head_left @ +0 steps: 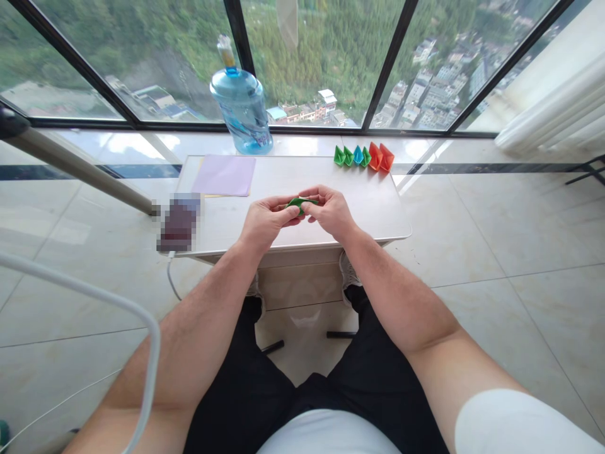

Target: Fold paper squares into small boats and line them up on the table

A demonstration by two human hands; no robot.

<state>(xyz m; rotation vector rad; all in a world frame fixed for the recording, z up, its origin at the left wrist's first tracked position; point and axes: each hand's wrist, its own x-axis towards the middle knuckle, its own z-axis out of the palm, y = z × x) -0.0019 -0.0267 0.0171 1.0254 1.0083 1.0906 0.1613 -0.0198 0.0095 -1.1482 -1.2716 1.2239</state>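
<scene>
Between hands, above table (378, 214) near edge: green paper (299, 202) pinched both ends, left hand (265, 221) and right hand (331, 211) closed on it, steadying fold. Finished boats (363, 156) parked beyond, clear of work.

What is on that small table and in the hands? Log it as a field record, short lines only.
left hand: pinches the green folded paper from its left end
right hand: pinches the same paper from its right end
finished pieces: row of folded paper shapes, green, blue and orange, at the table's far right edge
paper stack: lilac sheets lying flat, far left of the table
water jug: blue, on the floor beyond the table, by the window
</scene>
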